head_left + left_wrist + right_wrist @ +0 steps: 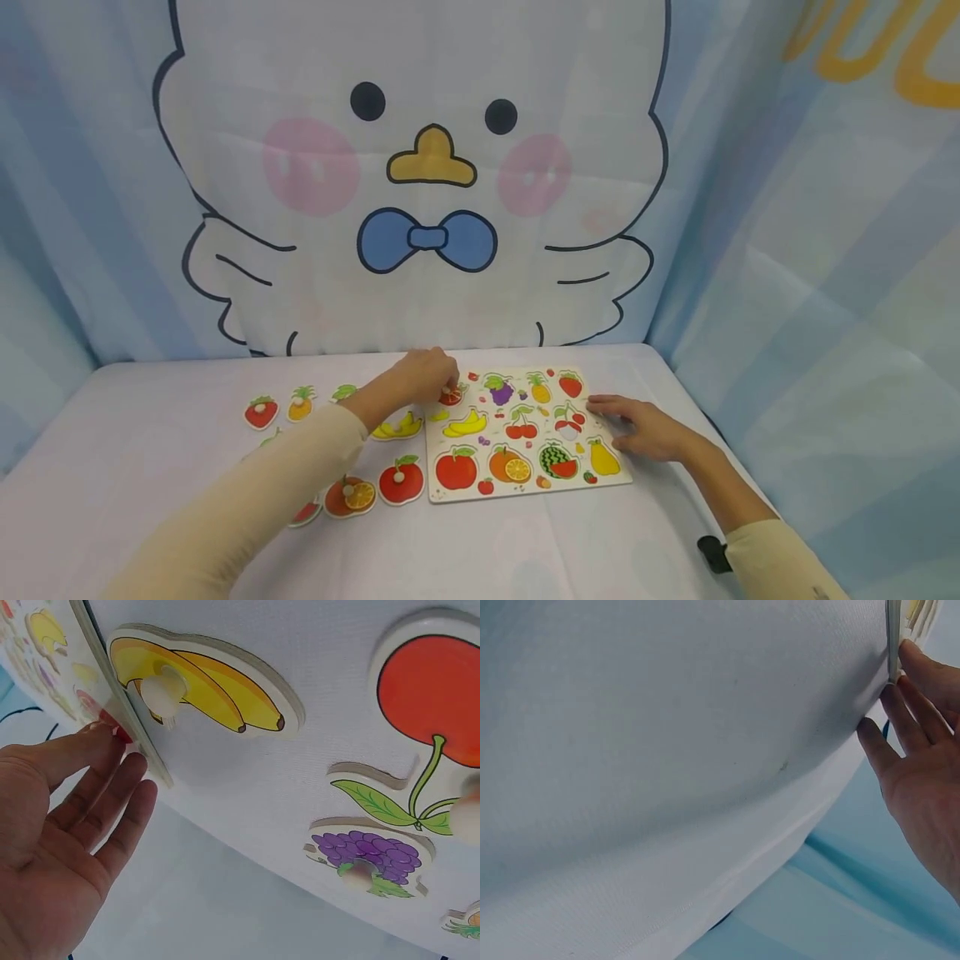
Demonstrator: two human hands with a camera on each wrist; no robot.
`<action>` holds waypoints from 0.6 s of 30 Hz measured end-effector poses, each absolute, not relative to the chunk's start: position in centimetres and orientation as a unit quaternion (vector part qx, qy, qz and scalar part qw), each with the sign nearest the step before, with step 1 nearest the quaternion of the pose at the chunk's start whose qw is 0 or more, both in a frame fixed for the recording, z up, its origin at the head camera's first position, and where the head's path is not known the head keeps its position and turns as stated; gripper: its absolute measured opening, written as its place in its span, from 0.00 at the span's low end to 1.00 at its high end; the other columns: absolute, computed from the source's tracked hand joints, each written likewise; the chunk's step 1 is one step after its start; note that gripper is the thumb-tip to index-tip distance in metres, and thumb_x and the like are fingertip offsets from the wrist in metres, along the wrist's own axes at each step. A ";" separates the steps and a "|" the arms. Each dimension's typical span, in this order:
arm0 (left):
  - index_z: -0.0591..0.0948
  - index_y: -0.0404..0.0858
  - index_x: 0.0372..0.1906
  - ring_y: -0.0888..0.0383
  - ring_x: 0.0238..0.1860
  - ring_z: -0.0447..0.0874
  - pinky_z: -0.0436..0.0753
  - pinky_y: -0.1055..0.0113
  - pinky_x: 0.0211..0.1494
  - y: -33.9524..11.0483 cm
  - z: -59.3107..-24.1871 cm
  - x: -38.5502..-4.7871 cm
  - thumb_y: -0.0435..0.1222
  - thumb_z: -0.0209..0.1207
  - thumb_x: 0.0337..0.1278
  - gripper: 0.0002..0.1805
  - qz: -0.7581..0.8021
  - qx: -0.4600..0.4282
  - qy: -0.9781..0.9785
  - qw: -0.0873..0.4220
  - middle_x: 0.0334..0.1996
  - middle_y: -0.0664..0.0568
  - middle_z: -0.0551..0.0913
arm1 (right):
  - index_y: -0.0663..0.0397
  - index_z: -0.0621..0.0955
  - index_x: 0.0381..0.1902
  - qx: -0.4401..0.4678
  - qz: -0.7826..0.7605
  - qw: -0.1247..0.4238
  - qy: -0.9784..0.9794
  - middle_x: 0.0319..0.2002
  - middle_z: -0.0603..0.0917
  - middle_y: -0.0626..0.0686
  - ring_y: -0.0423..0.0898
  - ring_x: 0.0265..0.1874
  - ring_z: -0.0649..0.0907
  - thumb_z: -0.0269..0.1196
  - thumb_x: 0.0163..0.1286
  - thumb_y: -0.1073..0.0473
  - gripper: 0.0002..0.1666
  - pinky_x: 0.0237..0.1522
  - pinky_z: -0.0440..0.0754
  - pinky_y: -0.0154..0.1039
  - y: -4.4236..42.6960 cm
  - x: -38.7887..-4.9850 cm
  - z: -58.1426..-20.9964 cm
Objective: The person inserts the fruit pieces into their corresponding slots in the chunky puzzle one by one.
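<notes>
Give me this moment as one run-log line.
left hand: at upper-left corner of fruit board, grip unclear | right hand: at right edge | knobbed pieces: left of board

Behind the white surface [525, 550], a pale blue striped backdrop [97, 217] is hung, on which a cartoon bird [427, 58] is printed. Its yellow beak [432, 162] is flanked by pink cheeks [311, 167], and a blue bow tie [427, 238] is placed below. At the right, a side curtain [832, 283] is marked with orange strokes [932, 93] near its top.
</notes>
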State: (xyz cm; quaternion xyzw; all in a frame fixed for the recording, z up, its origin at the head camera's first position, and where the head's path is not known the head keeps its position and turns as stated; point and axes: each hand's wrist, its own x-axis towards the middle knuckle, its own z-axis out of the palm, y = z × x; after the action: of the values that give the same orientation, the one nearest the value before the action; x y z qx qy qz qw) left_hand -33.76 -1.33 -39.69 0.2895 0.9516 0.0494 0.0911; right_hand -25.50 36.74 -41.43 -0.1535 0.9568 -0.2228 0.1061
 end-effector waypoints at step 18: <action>0.86 0.49 0.62 0.51 0.62 0.79 0.79 0.54 0.70 -2.4 -39.2 -32.4 0.31 0.70 0.63 0.23 0.050 0.308 0.943 0.113 0.63 0.49 0.82 | 0.56 0.75 0.73 -0.153 -0.223 0.106 0.957 0.77 0.69 0.61 0.69 0.75 0.66 0.67 0.65 0.70 0.37 0.70 0.72 0.66 37.0 -25.7 -41.7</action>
State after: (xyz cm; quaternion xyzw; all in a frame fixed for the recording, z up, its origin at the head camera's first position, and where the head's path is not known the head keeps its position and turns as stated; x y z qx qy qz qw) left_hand -32.35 -2.36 -39.16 0.3085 0.9432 0.0503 0.1126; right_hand -25.67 37.02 -41.70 -0.1534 0.9569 -0.2226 0.1058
